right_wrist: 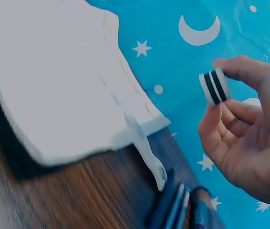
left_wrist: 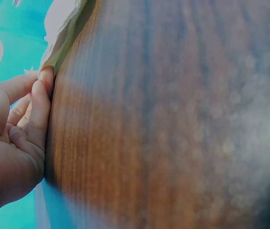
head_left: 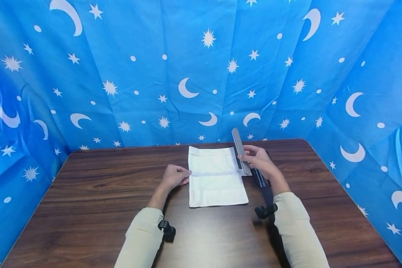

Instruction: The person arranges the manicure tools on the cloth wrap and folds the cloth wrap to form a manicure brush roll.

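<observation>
A white folded cloth (head_left: 214, 190) lies flat on the table, a crease running across its middle. At its left edge, my left hand (head_left: 174, 176) pinches the fabric between thumb and fingers; the left wrist view shows the same pinched edge (left_wrist: 54, 55). Beyond the cloth's right edge, my right hand (head_left: 259, 160) holds a stack of long grey nail files (head_left: 240, 147) with rounded ends, raised and tilted. End on, the stack (right_wrist: 214, 87) shows black and white layers between thumb and fingers. A pale strap (right_wrist: 149, 162) with a round snap sticks out from the cloth's right side.
Several dark, slim objects with light stripes (right_wrist: 175, 210) lie right of the cloth, partly under my right hand and forearm. A brown wood-grain table (head_left: 97, 208) carries everything. Blue curtains with white moons and stars (head_left: 187, 56) hang behind and at both sides.
</observation>
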`<state>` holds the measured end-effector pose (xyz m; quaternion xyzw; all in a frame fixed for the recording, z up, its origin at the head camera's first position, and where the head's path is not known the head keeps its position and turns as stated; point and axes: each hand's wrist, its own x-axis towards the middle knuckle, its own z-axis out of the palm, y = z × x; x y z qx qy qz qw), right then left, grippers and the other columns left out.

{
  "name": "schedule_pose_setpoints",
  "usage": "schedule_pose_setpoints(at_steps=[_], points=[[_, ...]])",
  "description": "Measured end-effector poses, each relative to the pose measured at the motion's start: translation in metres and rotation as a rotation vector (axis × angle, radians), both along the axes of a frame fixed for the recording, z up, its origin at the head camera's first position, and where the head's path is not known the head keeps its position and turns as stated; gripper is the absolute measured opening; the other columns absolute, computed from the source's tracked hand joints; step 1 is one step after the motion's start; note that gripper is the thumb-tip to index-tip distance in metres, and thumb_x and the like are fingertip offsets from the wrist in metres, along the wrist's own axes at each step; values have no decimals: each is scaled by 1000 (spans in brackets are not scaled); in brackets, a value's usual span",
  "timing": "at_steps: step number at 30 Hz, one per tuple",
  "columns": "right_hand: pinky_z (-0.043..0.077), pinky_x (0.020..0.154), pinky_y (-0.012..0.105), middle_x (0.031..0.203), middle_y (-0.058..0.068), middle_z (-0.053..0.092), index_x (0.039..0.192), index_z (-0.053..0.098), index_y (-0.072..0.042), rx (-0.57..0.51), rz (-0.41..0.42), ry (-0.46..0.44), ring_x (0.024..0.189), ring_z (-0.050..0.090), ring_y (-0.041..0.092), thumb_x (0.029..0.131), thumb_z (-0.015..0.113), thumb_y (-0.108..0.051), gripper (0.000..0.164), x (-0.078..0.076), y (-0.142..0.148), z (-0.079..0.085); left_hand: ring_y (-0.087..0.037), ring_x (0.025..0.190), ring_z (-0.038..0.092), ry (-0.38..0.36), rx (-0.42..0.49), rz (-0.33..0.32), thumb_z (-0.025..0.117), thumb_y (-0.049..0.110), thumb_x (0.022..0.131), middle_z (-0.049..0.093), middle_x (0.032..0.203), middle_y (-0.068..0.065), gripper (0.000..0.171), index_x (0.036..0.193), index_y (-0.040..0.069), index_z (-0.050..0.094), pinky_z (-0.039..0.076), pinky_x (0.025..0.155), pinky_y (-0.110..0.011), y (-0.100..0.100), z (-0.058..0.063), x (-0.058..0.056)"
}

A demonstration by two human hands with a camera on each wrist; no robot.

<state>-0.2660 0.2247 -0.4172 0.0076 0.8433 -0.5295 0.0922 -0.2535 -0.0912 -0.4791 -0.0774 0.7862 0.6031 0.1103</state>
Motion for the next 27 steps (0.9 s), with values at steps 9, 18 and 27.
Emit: schedule_pose_setpoints(at_steps=[9,18,27], points=[[43,108,66,126,16,57,160,25,-8,-140,55,-17,132,49,40,99,62,-14,72,-11,-19,-6,-3,52,60,10,11,6,71,5,92,62,59,1,20,102,-12,73,52,53,-15,0,-1,1],[53,101,53,110,0,54,150,40,-6,-202,30,-12,104,58,18,105,57,-24,52,-23,-41,-7,-2,54,61,8,-5,1,70,7,93,63,62,1,20,103,-10,73,52,55,-14,1,4,2],[57,83,25,90,-13,68,127,58,-2,-332,-117,22,83,65,6,104,58,-26,34,-35,-68,-20,-3,56,62,-1,-24,4,70,8,93,66,65,-1,20,103,-9,73,53,56,-15,0,4,3]])
